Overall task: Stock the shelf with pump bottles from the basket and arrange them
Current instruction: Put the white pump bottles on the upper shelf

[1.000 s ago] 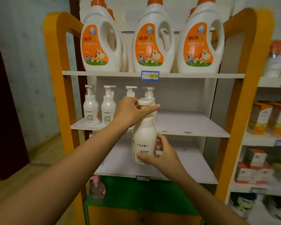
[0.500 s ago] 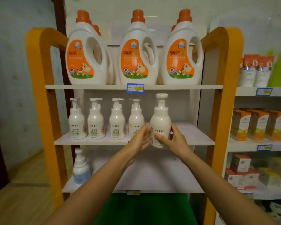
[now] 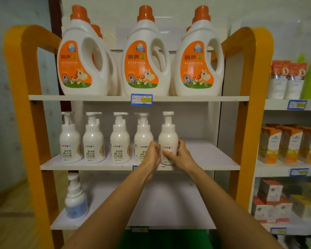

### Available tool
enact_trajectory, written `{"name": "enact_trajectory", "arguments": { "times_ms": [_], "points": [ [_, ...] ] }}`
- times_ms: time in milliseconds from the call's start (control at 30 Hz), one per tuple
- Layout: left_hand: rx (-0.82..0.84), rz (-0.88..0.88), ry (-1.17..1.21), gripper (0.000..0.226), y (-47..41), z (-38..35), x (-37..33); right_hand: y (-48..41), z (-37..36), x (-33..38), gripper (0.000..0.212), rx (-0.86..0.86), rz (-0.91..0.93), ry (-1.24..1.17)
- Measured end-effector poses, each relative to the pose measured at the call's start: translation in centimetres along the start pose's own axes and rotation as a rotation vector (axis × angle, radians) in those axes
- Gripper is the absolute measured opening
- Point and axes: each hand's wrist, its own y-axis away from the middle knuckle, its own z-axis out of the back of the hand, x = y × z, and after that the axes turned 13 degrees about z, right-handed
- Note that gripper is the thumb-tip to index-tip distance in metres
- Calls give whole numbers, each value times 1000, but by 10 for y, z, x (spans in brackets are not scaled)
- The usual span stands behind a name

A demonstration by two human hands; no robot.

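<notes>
A white pump bottle (image 3: pixel 167 133) stands on the middle shelf (image 3: pixel 210 157), at the right end of a row of several matching pump bottles (image 3: pixel 93 139). Both my hands are wrapped around its lower body: my left hand (image 3: pixel 152 154) on its left side, my right hand (image 3: pixel 180 154) on its right side. The bottle's base touches the shelf near the front edge. My left hand partly covers the neighbouring bottle's (image 3: pixel 143 135) label. The basket is out of view.
Three big orange-capped detergent jugs (image 3: pixel 145 60) fill the top shelf. A blue-and-white pump bottle (image 3: pixel 76 198) stands on the lower shelf's left. Orange side frames (image 3: pixel 246 105) bound the unit. Boxed goods (image 3: pixel 287 144) fill the neighbouring shelves to the right.
The bottle went from held in the air below the shelf, left hand on its pump, to standing on the middle shelf. Both hands now grip its lower body.
</notes>
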Motion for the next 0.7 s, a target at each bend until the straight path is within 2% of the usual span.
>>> {"name": "enact_trajectory", "arguments": {
  "times_ms": [200, 367, 500, 567, 633, 700],
  "points": [
    [-12, 9, -26, 22, -10, 2, 2, -8, -3, -12, 68, 61, -11, -3],
    [-74, -29, -191, 30, -14, 7, 6, -13, -5, -16, 70, 83, -48, 19],
    [-13, -53, -420, 33, 5, 3, -3, -19, -8, -16, 78, 95, -102, 138],
    [-76, -146, -589, 30, 22, 1, -2, -2, -15, -8, 75, -31, -43, 244],
    [-175, -315, -664, 24, 40, 8, 8, 33, -24, -1, 56, -241, 95, 230],
    [-223, -452, -673, 25, 59, 26, 23, 73, -35, -1, 40, -348, 205, 169]
  ]
}}
